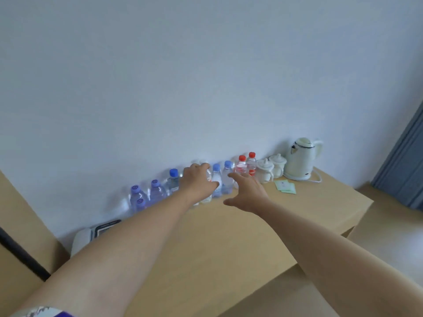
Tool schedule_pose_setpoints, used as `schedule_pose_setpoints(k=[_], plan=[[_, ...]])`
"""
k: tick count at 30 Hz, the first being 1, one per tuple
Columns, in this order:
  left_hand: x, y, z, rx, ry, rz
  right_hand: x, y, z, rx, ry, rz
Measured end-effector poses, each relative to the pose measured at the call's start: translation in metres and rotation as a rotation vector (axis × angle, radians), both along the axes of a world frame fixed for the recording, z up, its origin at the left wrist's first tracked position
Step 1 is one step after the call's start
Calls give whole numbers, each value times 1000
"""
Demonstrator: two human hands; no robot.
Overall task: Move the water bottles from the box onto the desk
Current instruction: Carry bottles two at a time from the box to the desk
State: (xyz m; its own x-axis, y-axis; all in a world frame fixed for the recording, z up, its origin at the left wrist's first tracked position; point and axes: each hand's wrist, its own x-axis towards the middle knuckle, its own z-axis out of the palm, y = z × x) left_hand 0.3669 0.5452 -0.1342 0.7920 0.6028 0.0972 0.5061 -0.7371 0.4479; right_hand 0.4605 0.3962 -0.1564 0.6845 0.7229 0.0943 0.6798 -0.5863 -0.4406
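Several clear water bottles stand in a row along the wall on the light wooden desk [206,236]: purple-capped ones [137,197] at the left, blue-capped ones [220,179] in the middle, two red-capped ones [246,167] to the right. My left hand [199,181] grips a clear bottle [207,197] in the middle of the row, fingers curled over its top. My right hand [247,193] hovers just in front of the blue-capped bottles with fingers spread, holding nothing. The box is out of view.
At the right end of the row stand two white lidded cups [271,168] and a white electric kettle [302,157], with green sachets [285,186] in front. A white telephone [91,234] sits at the desk's left end. A blue curtain [405,161] hangs far right.
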Motion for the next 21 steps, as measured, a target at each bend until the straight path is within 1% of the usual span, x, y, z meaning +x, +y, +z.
schedule_pose_setpoints(k=[4,11,16,21], plan=[[52,-87,3,26,0,-144,41,-100,1,-60,-32,-145],[146,-275,-6,60,49,-420,97,-303,0,-129,-36,-413],[204,-424,-14,61,110,-637,111,-453,-4,-150,-29,-640],[238,-545,-20,106,124,-873,109,-569,-14,-157,31,-869]])
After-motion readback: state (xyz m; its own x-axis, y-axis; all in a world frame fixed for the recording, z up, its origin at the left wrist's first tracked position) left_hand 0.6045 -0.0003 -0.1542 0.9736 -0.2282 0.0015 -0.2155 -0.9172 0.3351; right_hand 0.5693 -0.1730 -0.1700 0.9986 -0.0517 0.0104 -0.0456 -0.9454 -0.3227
